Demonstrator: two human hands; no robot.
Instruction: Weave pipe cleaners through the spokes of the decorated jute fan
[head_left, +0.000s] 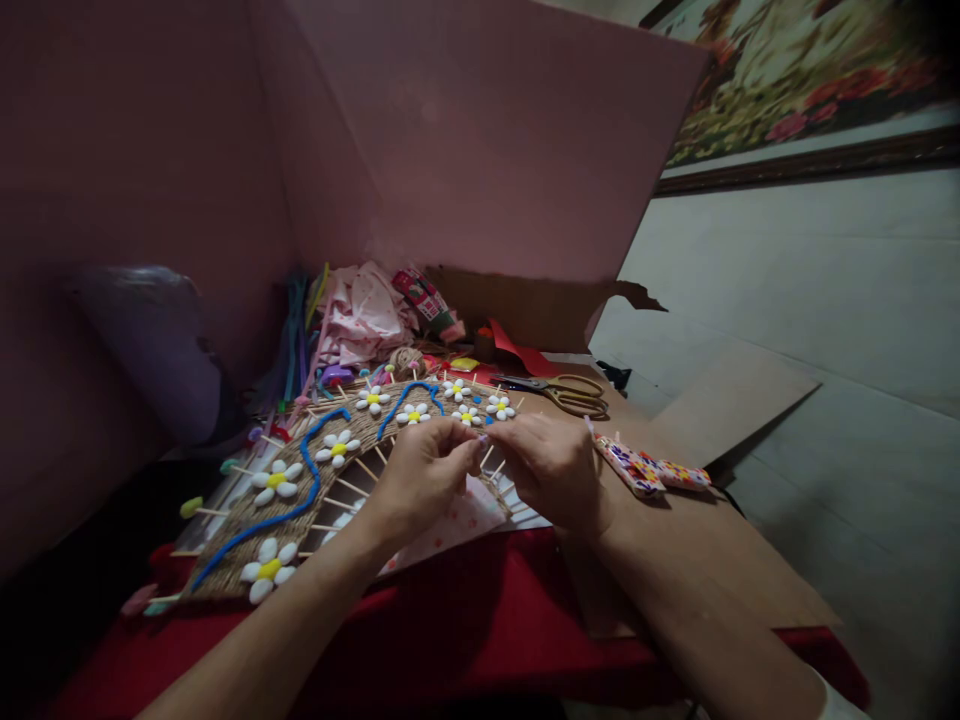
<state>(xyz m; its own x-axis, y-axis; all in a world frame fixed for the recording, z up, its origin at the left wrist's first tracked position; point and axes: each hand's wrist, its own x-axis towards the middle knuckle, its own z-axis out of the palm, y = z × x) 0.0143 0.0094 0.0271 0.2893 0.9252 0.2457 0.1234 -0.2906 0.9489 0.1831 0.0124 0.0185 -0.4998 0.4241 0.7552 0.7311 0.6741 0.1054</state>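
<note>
My left hand [431, 470] and my right hand [559, 465] meet at the fingertips, both closed in a pinch. Between them shows a small pale purple piece [484, 438], too small to name for certain. Under and behind the hands lies an arched, fan-like craft piece [229, 572] of brown twine woven over thin sticks. White daisy shapes with yellow centres [276, 483] dot its surface. A wavy blue strip [259, 525] runs along its left part, and another blue strip [401, 398] crosses nearer the top. Coloured blobs [192, 507] cap several stick ends.
Gold-handled scissors [574, 395] lie behind my right hand, beside red paper [517, 350]. A flower-patterned wrapped item [637, 470] rests on cardboard [720, 560] at the right. Pink crumpled plastic [367, 315], a tube [427, 300] and a twine ball [407, 362] crowd the back. Red cloth [465, 610] covers the table.
</note>
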